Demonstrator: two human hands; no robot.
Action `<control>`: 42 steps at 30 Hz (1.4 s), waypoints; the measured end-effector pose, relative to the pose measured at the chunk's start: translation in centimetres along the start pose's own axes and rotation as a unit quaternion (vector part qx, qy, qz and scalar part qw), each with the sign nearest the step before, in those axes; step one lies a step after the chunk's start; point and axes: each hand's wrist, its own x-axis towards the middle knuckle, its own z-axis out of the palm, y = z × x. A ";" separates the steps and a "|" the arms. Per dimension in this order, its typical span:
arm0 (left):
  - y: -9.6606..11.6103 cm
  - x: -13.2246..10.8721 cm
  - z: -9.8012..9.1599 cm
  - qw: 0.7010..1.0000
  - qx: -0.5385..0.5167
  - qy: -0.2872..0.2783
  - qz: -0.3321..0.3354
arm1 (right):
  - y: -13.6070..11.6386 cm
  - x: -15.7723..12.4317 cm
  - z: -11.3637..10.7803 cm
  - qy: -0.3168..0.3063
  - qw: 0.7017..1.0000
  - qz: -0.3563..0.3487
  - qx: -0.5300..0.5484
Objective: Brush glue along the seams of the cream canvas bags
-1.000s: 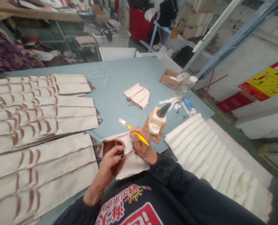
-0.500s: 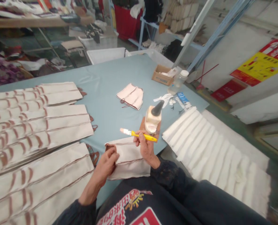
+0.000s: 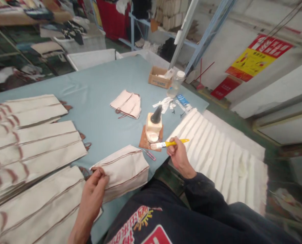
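Observation:
My left hand [image 3: 96, 184] pinches the brown-edged end of a cream fabric piece [image 3: 125, 166] with brown seams, which lies near the table's front edge. In my right hand [image 3: 178, 156] is a paintbrush [image 3: 170, 143] with a yellow handle, held level with its bristles pointing left. The bristle tip is at the foot of a cream glue bottle [image 3: 153, 127] with a black cone nozzle; whether it touches is unclear. Under the bottle lies a brown pad [image 3: 143, 140]. Small pink-handled thread snips [image 3: 150, 155] rest just right of the fabric piece.
Rows of similar cream pieces [image 3: 51, 135] overlap on the left of the blue-grey table [image 3: 90, 84]. Another piece [image 3: 127, 104] lies mid-table. A cardboard box [image 3: 159, 78], a clear jar [image 3: 175, 84] and white scraps [image 3: 165, 102] sit at the back right. White layered fabric [image 3: 212, 159] is stacked at right.
My right hand has carried the brush away from the fabric piece, rightward to the glue bottle's foot. The snips have come into sight. My left hand keeps its hold, and the view has turned right.

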 end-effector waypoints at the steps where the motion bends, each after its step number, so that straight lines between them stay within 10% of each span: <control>1: 0.4 0.0 0.0 1.000 0.016 0.002 0.019 | 0.0 0.2 -0.1 -0.002 1.000 -0.006 -0.008; 12: -2.1 0.3 0.2 0.999 0.046 0.010 0.011 | 2.3 6.9 -1.6 0.007 0.974 -0.100 -0.203; 22: -3.4 -0.1 1.1 0.999 0.009 0.006 -0.040 | 7.1 8.5 0.9 -0.023 0.936 -0.081 -0.340; 31: -4.1 0.7 1.6 0.987 -0.036 0.040 -0.149 | 6.1 8.1 -2.1 -0.011 0.938 -0.090 -0.334; 42: -3.6 1.5 1.7 1.000 -0.020 0.011 -0.021 | 4.1 6.4 -2.7 -0.104 0.911 -0.147 -0.370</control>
